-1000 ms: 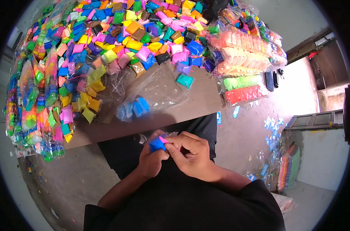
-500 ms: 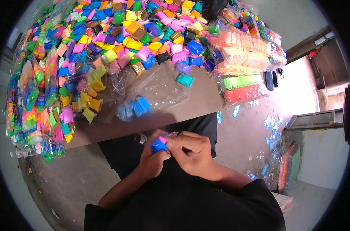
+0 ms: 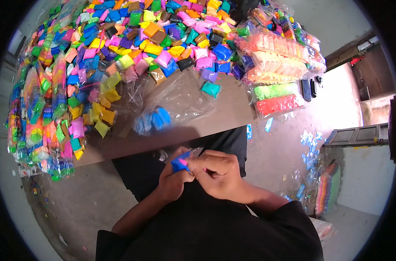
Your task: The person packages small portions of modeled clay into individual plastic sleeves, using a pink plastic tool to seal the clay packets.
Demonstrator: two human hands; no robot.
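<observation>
Over my lap, my left hand is closed on a small blue packet, thumb along its lower edge. From the other side my right hand is closed too, fingertips right at the packet. A slim pink piece pokes out of the right fingertips against the blue surface, and a bit of pink also shows below the palm; the rest of it is hidden in the hand. Beyond the hands, a clear plastic bag lies on the table with several blue packets at its near end.
A big heap of colourful small packets covers the far table. Long filled bags stack at the left. Bags of orange, green and red packets sit at the right edge. Blue and white wrappers litter the floor.
The blue packet has tilted and spread a little in my left hand. The pink piece has shifted slightly lower across it, with my right fingers still beside it.
</observation>
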